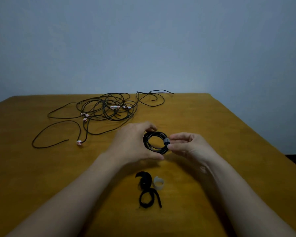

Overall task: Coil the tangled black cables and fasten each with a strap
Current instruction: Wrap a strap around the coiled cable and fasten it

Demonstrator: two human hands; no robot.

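A small round coil of black cable [153, 142] is held above the middle of the wooden table [212, 134]. My left hand [133, 144] grips its left side between thumb and fingers. A grey strap [166, 141] wraps the coil's right side, and my right hand [186, 144] pinches it there. A loose tangle of black cables [106, 108] with small pinkish-white tags lies at the far left. Closer to me lie black straps [148, 192] and a curled white strap [159, 183].
Cable ends [154, 96] trail off toward the table's far edge, against the plain blue-grey wall. A long loop of cable [56, 132] sprawls toward the left. The table's right edge slants down to a dark floor.
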